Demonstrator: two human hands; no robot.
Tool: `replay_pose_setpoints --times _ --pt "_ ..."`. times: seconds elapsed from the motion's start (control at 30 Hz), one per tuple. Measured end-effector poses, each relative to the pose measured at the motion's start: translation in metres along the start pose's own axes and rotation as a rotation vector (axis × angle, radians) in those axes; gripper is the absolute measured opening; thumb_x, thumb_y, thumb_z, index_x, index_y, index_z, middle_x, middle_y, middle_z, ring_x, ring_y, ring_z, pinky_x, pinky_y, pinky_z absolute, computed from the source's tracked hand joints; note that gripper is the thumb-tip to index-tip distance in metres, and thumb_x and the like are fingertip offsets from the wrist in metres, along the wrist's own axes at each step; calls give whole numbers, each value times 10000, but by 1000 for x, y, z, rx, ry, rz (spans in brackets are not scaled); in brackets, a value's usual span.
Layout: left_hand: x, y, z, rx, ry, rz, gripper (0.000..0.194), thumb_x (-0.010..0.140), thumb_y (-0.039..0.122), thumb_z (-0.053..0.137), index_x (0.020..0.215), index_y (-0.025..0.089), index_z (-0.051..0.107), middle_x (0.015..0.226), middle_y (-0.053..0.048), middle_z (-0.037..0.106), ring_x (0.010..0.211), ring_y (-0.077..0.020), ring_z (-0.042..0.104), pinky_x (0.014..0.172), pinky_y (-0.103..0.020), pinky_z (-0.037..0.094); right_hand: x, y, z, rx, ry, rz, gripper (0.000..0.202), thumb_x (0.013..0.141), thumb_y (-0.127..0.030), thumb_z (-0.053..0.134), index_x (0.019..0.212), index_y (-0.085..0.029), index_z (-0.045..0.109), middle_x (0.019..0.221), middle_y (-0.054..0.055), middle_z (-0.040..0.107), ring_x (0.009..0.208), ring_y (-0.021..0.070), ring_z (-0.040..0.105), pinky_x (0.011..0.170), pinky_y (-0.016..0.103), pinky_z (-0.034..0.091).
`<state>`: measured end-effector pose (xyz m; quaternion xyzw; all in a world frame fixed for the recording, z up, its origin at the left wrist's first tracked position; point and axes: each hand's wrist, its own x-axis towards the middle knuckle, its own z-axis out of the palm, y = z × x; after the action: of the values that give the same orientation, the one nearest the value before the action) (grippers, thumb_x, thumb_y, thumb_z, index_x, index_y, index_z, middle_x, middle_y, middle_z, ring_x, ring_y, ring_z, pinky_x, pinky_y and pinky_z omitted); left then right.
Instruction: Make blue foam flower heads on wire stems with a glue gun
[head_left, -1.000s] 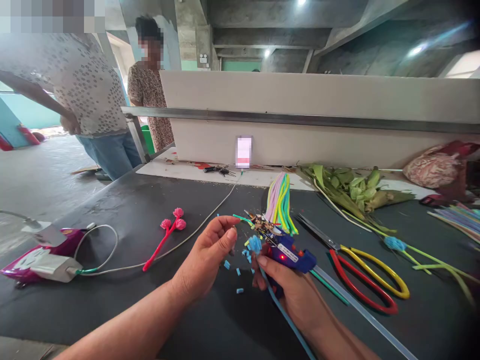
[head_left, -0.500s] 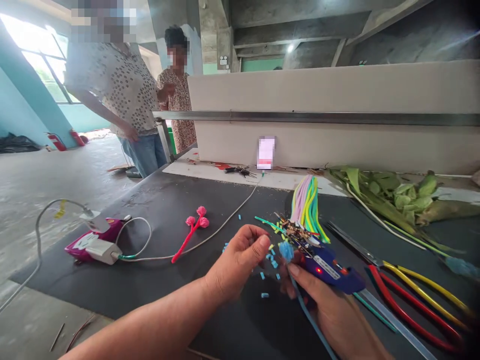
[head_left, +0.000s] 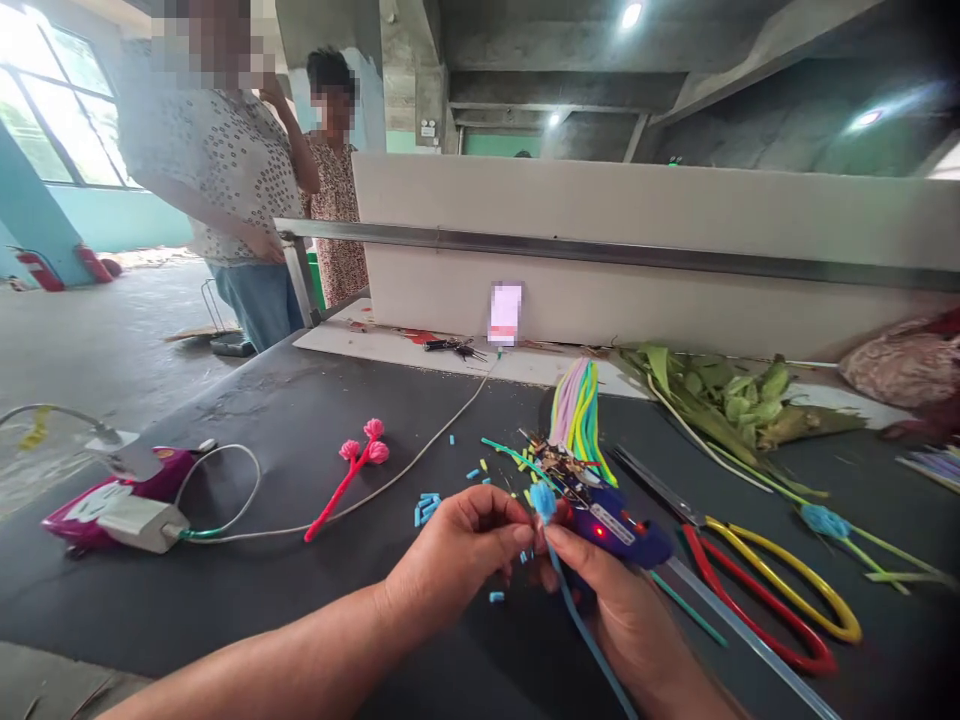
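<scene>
A light blue fuzzy flower head (head_left: 542, 498) on a long blue stem (head_left: 589, 640) is pinched between the thumb and fingers of my right hand (head_left: 600, 580). My left hand (head_left: 469, 540) is closed, thumb against curled fingers, just left of the flower; whatever its fingertips hold is too small to make out. Behind my right hand lies a dark blue glue gun (head_left: 622, 530) with a lit red light and a clear glue stick (head_left: 750, 640). Small blue cut pieces (head_left: 427, 508) lie beside my left hand. A pink three-headed flower stem (head_left: 337, 495) rests further left.
Scissors (head_left: 705, 520) with red and yellow handles lie at the right. Pastel stems (head_left: 576, 405), green leaves (head_left: 739, 400) and a phone (head_left: 505, 314) are further back. A white cable (head_left: 420, 470) runs to a power strip (head_left: 124, 500). Two people stand beyond the table.
The view has swung right. My left hand has come closer to the blue flower, its fingertips now beside it. One person in the background has raised an arm.
</scene>
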<state>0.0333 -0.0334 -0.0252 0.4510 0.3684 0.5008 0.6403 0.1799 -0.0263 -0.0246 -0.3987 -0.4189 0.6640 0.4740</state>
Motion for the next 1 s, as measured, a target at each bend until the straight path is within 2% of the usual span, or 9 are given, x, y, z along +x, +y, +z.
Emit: replay_pose_setpoints --times 0.13,0.23,0.37,0.47,0.57,0.7,0.8,0.9,1.0 --pt "-1 -4 2 -105 15 7 283 695 369 700 735 163 509 600 -10 629 559 -131 590 511 -223 341 0 -1 1 -12 -3 -9 187 644 -374 741 696 -203 685 608 -18 617 625 162 564 623 279 459" --pt "-2 -5 1 -207 -13 -2 245 722 335 682 763 167 509 623 -3 627 549 -135 601 510 -225 336 0 0 1 -30 -38 -10 175 673 -362 728 721 -200 686 616 -27 607 604 142 541 623 271 446" --pt "-3 -3 -1 -268 -35 -34 224 728 298 681 836 155 546 658 -12 630 527 -117 574 526 -232 345 1 3 -1 -39 -63 -31 196 693 -364 712 659 -179 660 593 -17 583 582 134 520 606 273 434" --pt "-3 1 -4 -253 31 -24 222 723 297 689 831 127 595 636 -1 593 516 -76 505 531 -219 344 1 4 -4 -120 -42 -35 228 702 -401 695 650 -184 646 618 -8 589 612 147 531 623 286 435" --pt "-2 6 -9 -207 128 32 216 719 307 696 799 125 613 627 19 549 522 -52 437 537 -205 337 0 1 -6 -351 -34 -90 265 738 -456 639 648 -207 619 613 -11 573 606 157 523 607 297 421" --pt "-3 10 -14 -124 123 83 235 673 296 734 750 144 573 636 27 544 574 -70 455 568 -211 348 -4 -6 -2 -674 -20 -160 296 780 -473 566 613 -228 578 580 -9 555 572 173 517 563 311 414" --pt "-4 10 -15 -81 122 110 274 653 296 749 729 153 528 645 33 540 602 -76 464 584 -211 350 -7 -7 1 -709 2 -210 248 784 -440 557 644 -242 605 591 -7 581 580 184 547 564 313 443" --pt "-5 8 -15 -53 116 125 292 660 318 742 731 155 511 634 41 522 595 -69 447 575 -206 339 -7 -5 1 -715 56 -269 198 785 -422 559 750 -247 644 680 5 641 672 206 599 610 320 475" --pt "-4 6 -15 -30 116 127 298 664 331 737 731 153 508 630 44 514 587 -65 435 568 -203 332 -6 -3 -1 -790 25 -294 193 794 -398 545 732 -239 636 674 5 646 652 199 605 600 314 484"
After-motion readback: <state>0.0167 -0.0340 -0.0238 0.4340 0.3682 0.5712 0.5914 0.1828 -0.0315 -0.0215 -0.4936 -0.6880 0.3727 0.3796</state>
